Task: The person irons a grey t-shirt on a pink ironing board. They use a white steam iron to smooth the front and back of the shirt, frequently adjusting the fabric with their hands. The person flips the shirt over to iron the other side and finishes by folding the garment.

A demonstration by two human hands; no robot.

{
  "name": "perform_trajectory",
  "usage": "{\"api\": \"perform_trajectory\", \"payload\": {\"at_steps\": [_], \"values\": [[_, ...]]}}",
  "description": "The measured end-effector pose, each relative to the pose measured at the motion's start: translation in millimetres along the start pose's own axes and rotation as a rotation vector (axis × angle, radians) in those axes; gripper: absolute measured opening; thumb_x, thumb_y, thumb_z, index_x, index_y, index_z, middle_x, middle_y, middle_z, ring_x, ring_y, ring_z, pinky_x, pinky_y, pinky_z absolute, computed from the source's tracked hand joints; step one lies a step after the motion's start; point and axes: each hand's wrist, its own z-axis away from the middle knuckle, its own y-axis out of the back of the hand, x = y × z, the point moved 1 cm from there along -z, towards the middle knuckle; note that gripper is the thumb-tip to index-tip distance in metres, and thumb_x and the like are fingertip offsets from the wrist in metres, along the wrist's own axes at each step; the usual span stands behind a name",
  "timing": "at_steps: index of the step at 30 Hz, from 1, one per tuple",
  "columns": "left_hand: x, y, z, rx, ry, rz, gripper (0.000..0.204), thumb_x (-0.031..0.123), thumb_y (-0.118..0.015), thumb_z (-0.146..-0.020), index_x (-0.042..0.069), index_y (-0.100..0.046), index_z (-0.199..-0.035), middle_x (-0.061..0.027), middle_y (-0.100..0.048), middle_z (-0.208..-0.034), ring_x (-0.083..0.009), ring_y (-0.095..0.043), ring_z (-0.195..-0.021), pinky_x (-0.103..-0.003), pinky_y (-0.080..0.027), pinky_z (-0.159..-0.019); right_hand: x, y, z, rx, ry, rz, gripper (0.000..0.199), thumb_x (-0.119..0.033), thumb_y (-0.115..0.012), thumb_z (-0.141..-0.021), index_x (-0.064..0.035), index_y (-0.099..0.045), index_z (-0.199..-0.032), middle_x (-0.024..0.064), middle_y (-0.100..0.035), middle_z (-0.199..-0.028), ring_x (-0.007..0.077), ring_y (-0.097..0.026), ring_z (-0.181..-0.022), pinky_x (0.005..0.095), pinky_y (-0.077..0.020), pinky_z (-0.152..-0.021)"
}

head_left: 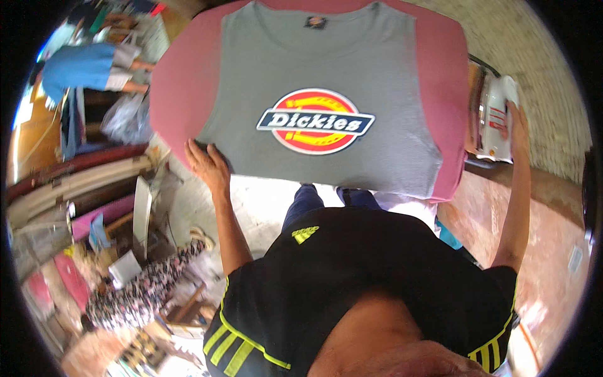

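Observation:
A grey sleeveless shirt lies spread out on a maroon-covered ironing board. An oval red and yellow print with a dark band sits at the middle of its front. My left hand rests at the shirt's near left corner, fingers apart on the cloth and the board's edge. Off the board's right end stands a white iron with red markings. My right hand is at the iron's outer side, its fingers closed about the handle; part of the grip is hidden.
At the far left a person in a blue top bends over beside a clear plastic bag. Stacked boards line the left side. Lower left, someone in patterned clothing is among clutter. A wall runs along the right.

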Motion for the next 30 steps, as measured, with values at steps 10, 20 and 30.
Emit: {"api": "perform_trajectory", "payload": {"at_steps": [10, 20, 30], "values": [[-26, 23, -9, 0.007, -0.094, 0.166, 0.031, 0.025, -0.072, -0.088, -0.005, -0.064, -0.083, -0.016, -0.059, -0.083, -0.031, -0.054, -0.073, -0.044, -0.044, -0.069, -7, -37, 82, 0.512, 0.775, 0.836, 0.044, -0.03, -0.066, -0.094, -0.0033, -0.059, -0.128, 0.0195, -0.064, -0.119, 0.0353, -0.062, -0.108, 0.0433, -0.0497, -0.093], [-32, 45, -1, -0.304, -0.179, 0.59, 0.025, 0.017, -0.054, -0.102, -0.002, -0.047, -0.117, -0.0089, -0.058, -0.08, -0.0122, -0.057, -0.07, -0.025, -0.045, -0.063, 67, -153, 217, 0.454, 0.507, 0.636, 0.026, -0.027, -0.068, -0.088, -0.0025, -0.063, -0.098, 0.0176, -0.067, -0.089, 0.0426, -0.063, -0.086, 0.0486, -0.0492, -0.08], [-21, 113, -23, -0.414, -0.21, 1.104, 0.023, 0.004, -0.055, -0.1, 0.001, -0.055, -0.122, -0.0081, -0.06, -0.117, -0.0125, -0.054, -0.105, -0.026, -0.04, -0.093, 64, -107, 313, 0.234, 0.193, -0.082, 0.026, -0.028, -0.058, -0.102, -0.0052, -0.059, -0.09, -0.0065, -0.048, -0.075, 0.004, -0.043, -0.07, 0.0254, -0.0364, -0.059]]}}
